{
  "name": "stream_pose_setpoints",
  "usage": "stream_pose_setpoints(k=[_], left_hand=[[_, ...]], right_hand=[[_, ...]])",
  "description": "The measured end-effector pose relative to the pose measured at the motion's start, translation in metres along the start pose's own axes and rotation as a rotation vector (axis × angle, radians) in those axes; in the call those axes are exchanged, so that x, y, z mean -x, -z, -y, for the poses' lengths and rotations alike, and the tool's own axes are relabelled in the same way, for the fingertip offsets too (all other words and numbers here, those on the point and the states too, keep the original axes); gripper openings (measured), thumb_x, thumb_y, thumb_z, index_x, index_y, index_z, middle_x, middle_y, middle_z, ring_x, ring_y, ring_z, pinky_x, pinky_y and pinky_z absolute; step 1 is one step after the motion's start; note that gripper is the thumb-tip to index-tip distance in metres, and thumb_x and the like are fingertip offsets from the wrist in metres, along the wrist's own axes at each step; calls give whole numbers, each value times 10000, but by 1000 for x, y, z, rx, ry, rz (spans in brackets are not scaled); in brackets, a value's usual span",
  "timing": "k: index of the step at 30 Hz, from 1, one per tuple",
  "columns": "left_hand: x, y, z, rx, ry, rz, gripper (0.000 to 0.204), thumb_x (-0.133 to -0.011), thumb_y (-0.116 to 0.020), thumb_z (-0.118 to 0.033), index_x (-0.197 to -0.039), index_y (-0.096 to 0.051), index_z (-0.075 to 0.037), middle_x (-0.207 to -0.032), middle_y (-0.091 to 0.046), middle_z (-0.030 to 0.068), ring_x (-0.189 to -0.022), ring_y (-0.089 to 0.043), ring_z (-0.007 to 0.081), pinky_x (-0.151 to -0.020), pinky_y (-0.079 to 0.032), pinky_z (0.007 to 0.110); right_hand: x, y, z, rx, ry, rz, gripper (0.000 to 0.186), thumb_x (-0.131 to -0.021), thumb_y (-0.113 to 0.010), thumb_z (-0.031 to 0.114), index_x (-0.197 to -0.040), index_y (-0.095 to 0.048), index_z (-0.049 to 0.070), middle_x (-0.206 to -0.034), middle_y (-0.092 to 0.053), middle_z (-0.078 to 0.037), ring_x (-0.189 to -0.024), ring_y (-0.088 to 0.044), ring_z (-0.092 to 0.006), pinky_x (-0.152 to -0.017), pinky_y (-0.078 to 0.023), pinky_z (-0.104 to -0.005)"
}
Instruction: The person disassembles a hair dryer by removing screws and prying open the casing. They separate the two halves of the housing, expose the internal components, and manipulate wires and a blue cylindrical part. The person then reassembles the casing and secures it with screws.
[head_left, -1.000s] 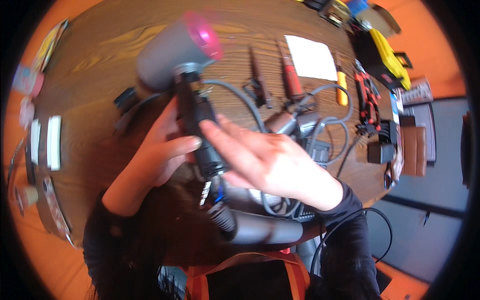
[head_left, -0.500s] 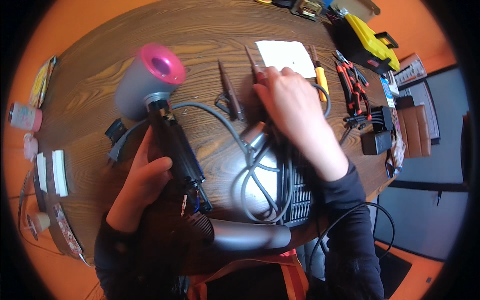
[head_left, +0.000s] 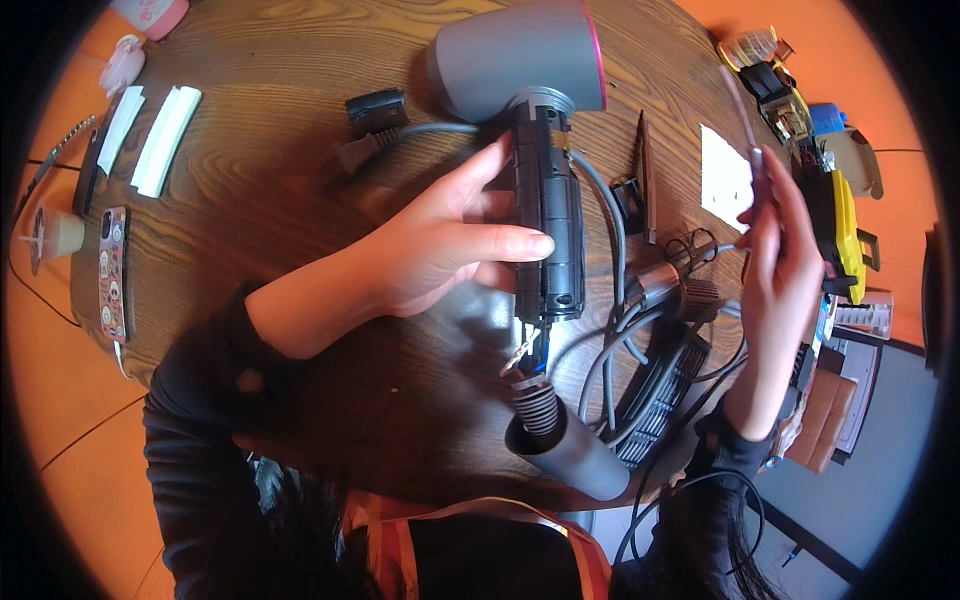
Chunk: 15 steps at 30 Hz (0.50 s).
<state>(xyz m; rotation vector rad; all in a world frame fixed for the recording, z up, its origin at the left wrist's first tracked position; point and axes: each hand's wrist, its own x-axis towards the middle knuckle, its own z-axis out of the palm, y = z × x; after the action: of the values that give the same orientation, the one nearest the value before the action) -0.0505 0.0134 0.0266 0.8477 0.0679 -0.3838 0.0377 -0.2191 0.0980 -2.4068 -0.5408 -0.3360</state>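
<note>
My left hand [head_left: 440,235] is closed around the black inner handle [head_left: 548,225] of a partly opened hair dryer, thumb across its front. The dryer's grey head [head_left: 500,65] with a pink rim lies above the hand. From the handle's lower end, thin wires [head_left: 525,350] run down to a ribbed black part [head_left: 535,410] sticking out of the grey handle sleeve [head_left: 585,465]. On the right, my right hand [head_left: 785,250] grips a slim screwdriver [head_left: 742,115], its thin shaft pointing up and away. Most of the screwdriver's handle is hidden by the fingers.
A grey cord [head_left: 610,370] loops beside a black bit case [head_left: 655,400]. Dark pointed tweezers [head_left: 645,185] and a white paper [head_left: 725,180] lie beyond. A yellow-and-black toolbox [head_left: 848,235] stands at the right. Along the left are a phone [head_left: 114,270] and white strips [head_left: 165,140].
My right hand has lifted the screwdriver off the table and moved it right. My left hand has turned the dryer more upright, and the view has shifted.
</note>
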Motion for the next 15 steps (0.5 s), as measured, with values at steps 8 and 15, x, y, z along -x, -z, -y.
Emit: stream_pose_setpoints(k=[8, 15], left_hand=[[0, 1, 4, -76, -13, -51, 779, -814, -540, 18, -1435, -107, -164, -1120, -516, 115, -961, -580, 203, -704, -544, 346], [1, -4, 6, -49, -70, -93, 753, -829, -546, 21, -1432, -130, -152, -1120, -532, 112, -961, -580, 191, -722, -540, 341]], right_hand=[[45, 29, 63, -49, 332, 193, 287, -736, -643, -24, -1006, -562, -80, -865, -647, -184, -683, -629, -163, -636, -493, -238], [32, 22, 80, 8, 470, 256, 259, -654, -669, 9, -902, -602, -21, -778, -644, -118, -659, -619, -162, -633, -470, -230]])
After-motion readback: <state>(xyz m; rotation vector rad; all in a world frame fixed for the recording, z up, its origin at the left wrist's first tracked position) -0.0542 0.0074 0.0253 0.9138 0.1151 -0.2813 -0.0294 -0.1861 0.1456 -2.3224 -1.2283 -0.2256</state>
